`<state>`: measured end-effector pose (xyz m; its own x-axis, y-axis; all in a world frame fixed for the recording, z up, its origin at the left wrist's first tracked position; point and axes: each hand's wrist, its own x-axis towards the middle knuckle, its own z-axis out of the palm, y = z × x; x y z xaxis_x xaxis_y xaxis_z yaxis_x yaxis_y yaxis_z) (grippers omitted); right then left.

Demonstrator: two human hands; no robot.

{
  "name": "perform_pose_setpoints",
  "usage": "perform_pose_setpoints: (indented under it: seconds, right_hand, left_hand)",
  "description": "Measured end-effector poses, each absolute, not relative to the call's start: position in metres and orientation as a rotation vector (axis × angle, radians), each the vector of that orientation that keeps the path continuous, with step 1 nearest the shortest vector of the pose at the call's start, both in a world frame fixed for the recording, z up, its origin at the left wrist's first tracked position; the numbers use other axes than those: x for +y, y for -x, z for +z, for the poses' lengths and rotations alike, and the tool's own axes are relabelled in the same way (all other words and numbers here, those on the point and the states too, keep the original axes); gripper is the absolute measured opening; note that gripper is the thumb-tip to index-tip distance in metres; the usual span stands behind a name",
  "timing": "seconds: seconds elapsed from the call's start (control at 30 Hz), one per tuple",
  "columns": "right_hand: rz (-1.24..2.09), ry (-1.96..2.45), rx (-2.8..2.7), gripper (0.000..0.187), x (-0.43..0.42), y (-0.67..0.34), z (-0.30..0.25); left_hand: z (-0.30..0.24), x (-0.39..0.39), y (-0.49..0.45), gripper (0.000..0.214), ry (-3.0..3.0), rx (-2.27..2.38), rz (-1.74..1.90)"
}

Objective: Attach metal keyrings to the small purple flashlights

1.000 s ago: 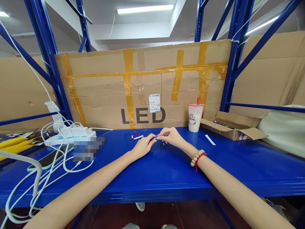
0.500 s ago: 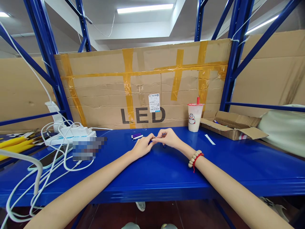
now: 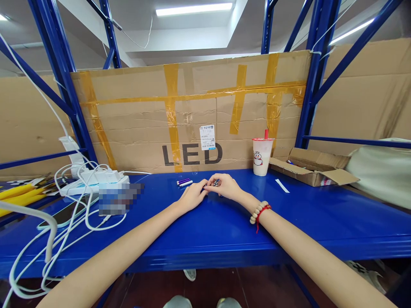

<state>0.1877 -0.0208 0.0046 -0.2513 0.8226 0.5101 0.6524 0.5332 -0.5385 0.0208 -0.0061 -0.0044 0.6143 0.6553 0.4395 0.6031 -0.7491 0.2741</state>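
My left hand (image 3: 192, 195) rests low over the blue tabletop, its fingers closed at a small dark spot; what they pinch is too small to tell. My right hand (image 3: 226, 187) meets it fingertip to fingertip, thumb and forefinger curled together. Small shiny metallic pieces (image 3: 216, 182) show inside the curl of my right fingers; their kind cannot be made out. Just left of and behind my left hand lie a short purple stick (image 3: 183, 181) and a pale silvery stick (image 3: 186, 185), side by side on the surface.
A lidded drink cup (image 3: 262, 157) with a red straw stands behind right, near a white strip (image 3: 282, 186) and an open cardboard box (image 3: 313, 167). White cables (image 3: 81, 203), a power strip (image 3: 96, 179) and a phone (image 3: 66, 216) crowd the left. A cardboard panel (image 3: 144, 124) closes the back.
My right hand has turned slightly, and the shiny pieces in its fingers now show more clearly. Both hands stay together in about the same place; the two sticks have not moved.
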Motion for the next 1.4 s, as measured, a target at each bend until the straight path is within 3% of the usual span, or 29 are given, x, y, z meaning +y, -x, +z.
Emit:
perform_pose_setpoints:
  seconds: [0.2, 0.67, 1.4]
  right_hand:
    - [0.043, 1.298, -2.025, 0.021, -0.0253, -0.1883, 0.0085]
    - [0.006, 1.343, -2.036, 0.019, -0.0245, -0.1893, 0.0068]
    - [-0.028, 1.392, -2.029, 0.016, -0.0281, -0.1895, 0.0107]
  left_hand:
    - [-0.0055, -0.0041, -0.0199, 0.024, -2.712, 1.047, 0.777]
    - [-0.0018, -0.0093, -0.0212, 0.033, -2.755, 1.159, 0.719]
    - [-0.0027, -0.0105, -0.0228, 0.022, -2.791, 1.301, 0.747]
